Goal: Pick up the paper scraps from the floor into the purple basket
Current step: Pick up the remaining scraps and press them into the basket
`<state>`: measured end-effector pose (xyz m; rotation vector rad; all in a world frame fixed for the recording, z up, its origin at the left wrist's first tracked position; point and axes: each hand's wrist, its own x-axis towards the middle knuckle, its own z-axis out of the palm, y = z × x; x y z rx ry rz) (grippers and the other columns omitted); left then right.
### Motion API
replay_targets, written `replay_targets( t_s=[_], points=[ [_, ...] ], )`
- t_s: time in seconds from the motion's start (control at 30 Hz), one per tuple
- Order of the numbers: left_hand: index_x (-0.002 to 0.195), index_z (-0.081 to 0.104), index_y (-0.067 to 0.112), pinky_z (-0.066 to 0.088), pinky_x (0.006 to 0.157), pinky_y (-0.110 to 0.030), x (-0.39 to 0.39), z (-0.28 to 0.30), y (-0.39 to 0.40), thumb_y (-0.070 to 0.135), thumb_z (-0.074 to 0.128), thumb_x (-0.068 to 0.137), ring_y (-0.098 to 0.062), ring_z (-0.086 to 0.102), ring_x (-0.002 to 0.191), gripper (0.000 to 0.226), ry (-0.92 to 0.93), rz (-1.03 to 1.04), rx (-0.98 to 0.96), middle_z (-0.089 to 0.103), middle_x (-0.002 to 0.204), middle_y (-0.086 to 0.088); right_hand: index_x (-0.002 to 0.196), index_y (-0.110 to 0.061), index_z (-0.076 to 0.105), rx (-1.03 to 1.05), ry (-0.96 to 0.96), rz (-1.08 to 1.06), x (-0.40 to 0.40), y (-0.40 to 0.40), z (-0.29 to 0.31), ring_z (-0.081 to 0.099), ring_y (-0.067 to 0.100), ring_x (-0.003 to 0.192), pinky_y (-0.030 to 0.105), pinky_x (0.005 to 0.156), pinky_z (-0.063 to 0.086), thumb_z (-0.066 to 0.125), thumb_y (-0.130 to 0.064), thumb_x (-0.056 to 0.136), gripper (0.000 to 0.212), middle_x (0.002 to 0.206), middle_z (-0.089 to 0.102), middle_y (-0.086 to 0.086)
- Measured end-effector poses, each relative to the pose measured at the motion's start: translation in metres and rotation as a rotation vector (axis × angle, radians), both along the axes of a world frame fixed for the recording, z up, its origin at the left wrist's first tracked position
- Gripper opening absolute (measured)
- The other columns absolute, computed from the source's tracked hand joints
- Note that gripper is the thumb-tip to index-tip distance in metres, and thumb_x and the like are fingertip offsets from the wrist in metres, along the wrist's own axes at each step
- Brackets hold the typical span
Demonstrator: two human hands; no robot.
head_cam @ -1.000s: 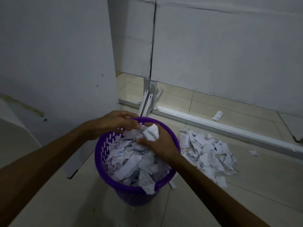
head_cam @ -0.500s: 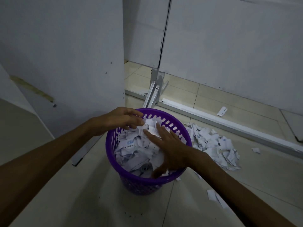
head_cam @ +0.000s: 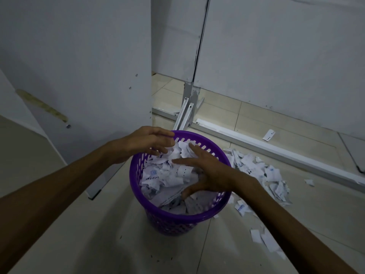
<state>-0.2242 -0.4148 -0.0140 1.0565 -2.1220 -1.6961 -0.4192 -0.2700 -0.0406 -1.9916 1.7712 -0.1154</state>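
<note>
Scraps (head_cam: 262, 171) of white paper remain on the floor (head_cam: 296, 214), and we record them after the larger fixtures. We note pale floor tiles across the whole lower view. White panels (head_cam: 79, 66) stand at the left and rear, with a metal bracket (head_cam: 186, 113) at their junction and a white rail (head_cam: 276, 149) running along the floor to the right.

We find the basket (head_cam: 177, 216), purple with a slotted wall, upright on the tiles at centre. It is filled nearly to the rim with torn paper, some printed.

Our left hand (head_cam: 142, 143) is at the far left rim of the basket, fingers loosely curled over the paper. We cannot tell whether they pinch any piece. Our right hand (head_cam: 205, 171) lies flat on the paper inside the basket, fingers spread and straight, thumb toward the near rim. It grips nothing.

The main heap of scraps lies on the floor just right of the basket, between it and the rail. Smaller loose pieces (head_cam: 262, 238) lie nearer, beside our right forearm. One printed piece (head_cam: 242, 208) lies just beside the basket base. A single scrap (head_cam: 309, 182) sits apart to the right of the heap. A small white tag (head_cam: 269, 134) lies beyond the rail. Dark specks dot the tiles in front of the basket.
</note>
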Motion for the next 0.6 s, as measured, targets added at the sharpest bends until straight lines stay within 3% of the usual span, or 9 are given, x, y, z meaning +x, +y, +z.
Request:
replay_targets(
  t_s=[0.07, 0.13, 0.17, 0.23, 0.3, 0.37, 0.47, 0.53, 0.6],
  points=[
    [0.115, 0.067, 0.024, 0.057, 0.068, -0.025, -0.002, 0.004, 0.002, 0.027, 0.072, 0.085, -0.018, 0.073, 0.086, 0.031, 0.026, 0.016, 0.004, 0.076, 0.096, 0.001, 0.143, -0.053, 0.036, -0.040, -0.128, -0.054, -0.001, 0.008, 0.015, 0.001, -0.001, 0.144, 0.024, 0.112, 0.005, 0.077, -0.055, 0.073, 0.081, 0.163, 0.004, -0.011],
    [0.114, 0.067, 0.024, 0.056, 0.066, -0.022, -0.007, 0.011, 0.006, 0.027, 0.071, 0.085, -0.018, 0.073, 0.086, 0.029, 0.063, 0.028, 0.008, 0.075, 0.095, 0.001, 0.137, -0.050, 0.044, -0.105, -0.254, -0.153, -0.007, 0.015, 0.024, 0.029, -0.016, 0.123, 0.012, 0.108, 0.025, 0.077, -0.053, 0.073, 0.072, 0.144, 0.033, -0.025],
    [0.114, 0.067, 0.024, 0.055, 0.067, -0.022, -0.012, 0.014, 0.009, 0.027, 0.070, 0.085, -0.018, 0.072, 0.088, 0.029, 0.087, 0.036, 0.009, 0.075, 0.096, 0.000, 0.135, -0.050, 0.046, -0.135, -0.323, -0.225, -0.011, 0.019, 0.027, 0.041, -0.016, 0.114, 0.013, 0.102, 0.038, 0.075, -0.056, 0.072, 0.070, 0.133, 0.041, -0.029],
    [0.115, 0.066, 0.024, 0.055, 0.073, -0.023, -0.027, 0.023, 0.017, 0.028, 0.069, 0.086, -0.017, 0.071, 0.092, 0.030, 0.133, 0.046, -0.007, 0.074, 0.102, 0.001, 0.135, -0.049, 0.046, -0.221, -0.446, -0.371, -0.023, 0.027, 0.029, 0.055, -0.006, 0.111, 0.023, 0.094, 0.051, 0.066, -0.065, 0.073, 0.067, 0.128, 0.053, -0.025],
    [0.116, 0.065, 0.024, 0.055, 0.080, -0.025, -0.051, 0.033, 0.030, 0.027, 0.068, 0.087, -0.014, 0.070, 0.095, 0.029, 0.186, 0.040, -0.022, 0.072, 0.108, 0.002, 0.138, -0.041, 0.048, -0.352, -0.538, -0.493, -0.042, 0.039, 0.027, 0.056, -0.002, 0.117, 0.023, 0.096, 0.049, 0.056, -0.064, 0.082, 0.061, 0.133, 0.057, -0.017],
    [0.120, 0.063, 0.023, 0.054, 0.084, -0.026, -0.078, 0.041, 0.047, 0.026, 0.068, 0.088, -0.014, 0.067, 0.101, 0.032, 0.229, 0.010, -0.034, 0.068, 0.117, 0.003, 0.139, -0.033, 0.050, -0.460, -0.574, -0.602, -0.061, 0.053, 0.023, 0.055, -0.007, 0.116, 0.012, 0.093, 0.045, 0.049, -0.058, 0.089, 0.056, 0.133, 0.058, -0.014],
    [0.129, 0.056, 0.026, 0.052, 0.089, -0.027, -0.126, 0.043, 0.079, 0.031, 0.070, 0.086, -0.013, 0.057, 0.116, 0.046, 0.267, -0.054, -0.068, 0.055, 0.134, 0.004, 0.141, -0.033, 0.047, -0.470, -0.526, -0.745, -0.091, 0.084, 0.002, 0.050, -0.015, 0.111, 0.003, 0.082, 0.039, 0.045, -0.056, 0.096, 0.051, 0.131, 0.053, -0.019],
    [0.130, 0.055, 0.027, 0.051, 0.090, -0.026, -0.157, 0.040, 0.104, 0.033, 0.071, 0.085, -0.011, 0.055, 0.118, 0.048, 0.298, -0.087, -0.017, 0.052, 0.135, 0.004, 0.142, -0.033, 0.046, -0.420, -0.484, -0.822, -0.112, 0.108, -0.024, 0.050, -0.009, 0.115, 0.010, 0.090, 0.039, 0.044, -0.058, 0.096, 0.052, 0.137, 0.051, -0.017],
    [0.129, 0.056, 0.026, 0.051, 0.093, -0.028, -0.189, 0.036, 0.129, 0.033, 0.071, 0.085, -0.010, 0.058, 0.115, 0.048, 0.310, -0.137, 0.075, 0.054, 0.132, 0.003, 0.143, -0.033, 0.045, -0.373, -0.448, -0.901, -0.133, 0.134, -0.054, 0.048, 0.005, 0.127, 0.029, 0.106, 0.040, 0.043, -0.065, 0.093, 0.059, 0.145, 0.048, -0.012]
  ],
)
